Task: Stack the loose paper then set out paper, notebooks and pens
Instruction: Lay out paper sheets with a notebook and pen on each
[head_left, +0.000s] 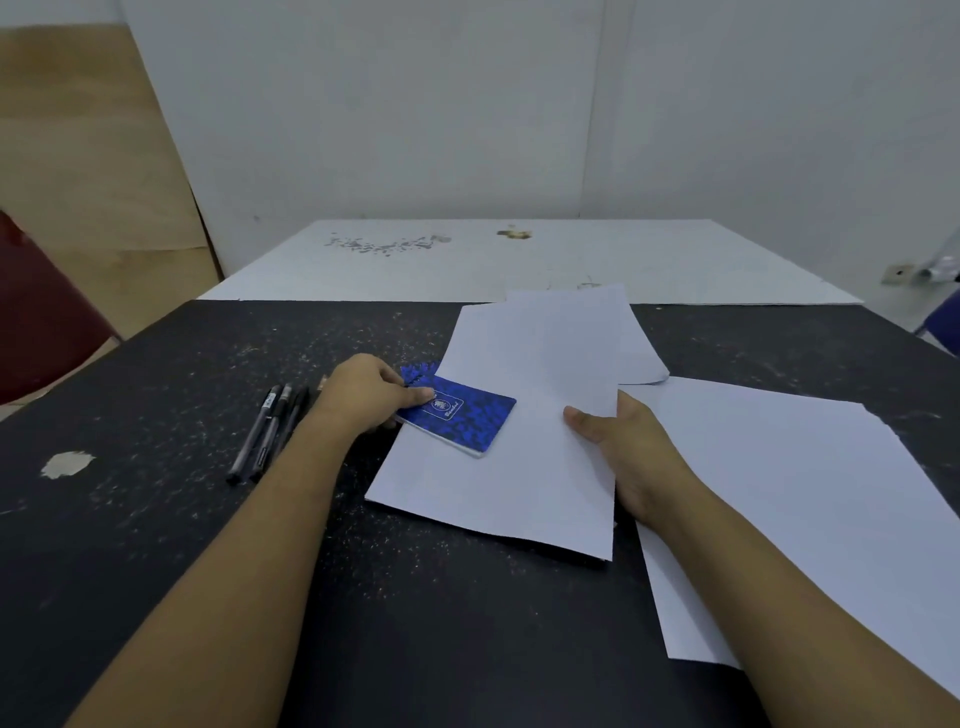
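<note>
- Your left hand: fingers pinch the blue notebook at its far-left corner, thumb on the cover.
- Your right hand: thumb on top and fingers under the right edge of the near sheet, gripping it.
- The blue notebook lies on that same sheet's upper-left part; whether it's lifted clear, I can't tell.
- A second blue notebook pokes out just behind your left hand, partly hidden.
- The paper isn't stacked yet: the far sheet is partly under the near one, and the right sheet lies under your right wrist.
- Three black pens lie side by side on the tabletop, just left of your left forearm.
- Risks:
  - Pull the near sheet while the notebook's weight is on it and it will likely drag, skew or crease — lift the notebook first.
  - A one-edge grip on a thin sheet lets it buckle.
  - Your right wrist pins the right sheet, so sliding the hand may shift it.
  - A left forearm sweep could roll the pens.
- Writing: the cover has a white-outlined box with an emblem and a script word — too blurred to read. The white mark on one pen is unreadable too.
</note>
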